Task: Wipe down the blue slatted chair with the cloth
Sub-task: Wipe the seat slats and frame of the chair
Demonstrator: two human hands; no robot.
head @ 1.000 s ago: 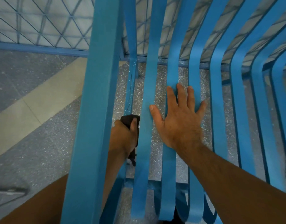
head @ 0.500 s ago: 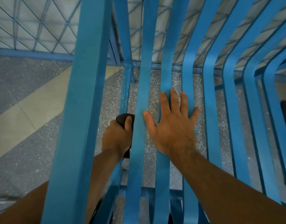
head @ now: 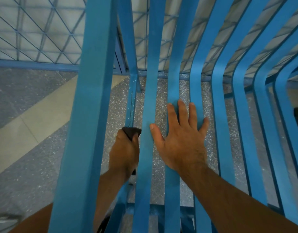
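Soft, even, bluish light, no glare, faint shadows; wide-angle bending at the edges, nearest corners slightly blurred.

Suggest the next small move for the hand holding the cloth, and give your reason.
Probably slide the left hand and cloth further up the thin bar: the cloth is wrapped on it, bare bar lies ahead, and the right hand rests flat on the slats, bracing.

My left hand (head: 125, 152): fist closed around a dark cloth (head: 131, 132), forearm reaching in from below. My right hand (head: 180, 140): palm down, fingers spread flat across the chair slats (head: 173, 88), forearm extended.
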